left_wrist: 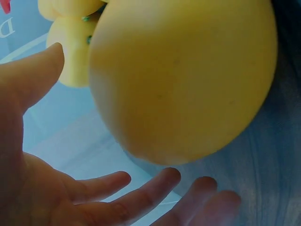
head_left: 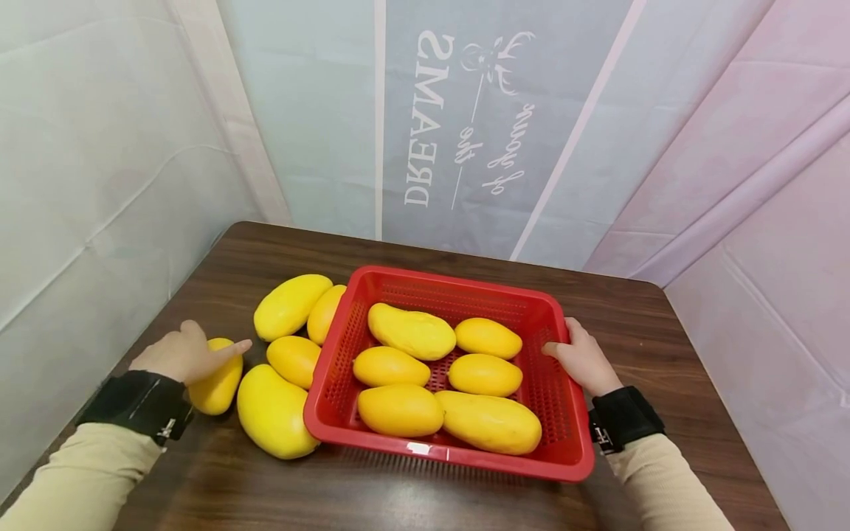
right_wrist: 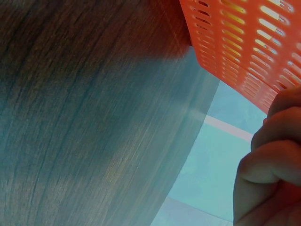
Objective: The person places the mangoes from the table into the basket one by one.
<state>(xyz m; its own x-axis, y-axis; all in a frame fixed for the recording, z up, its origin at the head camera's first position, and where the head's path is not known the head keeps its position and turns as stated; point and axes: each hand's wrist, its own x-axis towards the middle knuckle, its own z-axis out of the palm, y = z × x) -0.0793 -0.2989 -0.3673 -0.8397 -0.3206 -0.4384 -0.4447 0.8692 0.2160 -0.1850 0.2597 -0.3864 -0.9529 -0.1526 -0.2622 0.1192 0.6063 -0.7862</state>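
Left hand (head_left: pixel 182 358) spread, empty at one mango (head_left: pixel 218 389); right hand (head_left: pixel 584 361) grips red perforated basket (head_left: pixel 491 462); four loose mangoes (head_left: pixel 275 413) crowd between.

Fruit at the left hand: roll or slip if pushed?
The fruit may roll, given its rounded body. It looks smooth, so could slip against the left hand. A larger fruit beside it would probably block a roll toward the basket.
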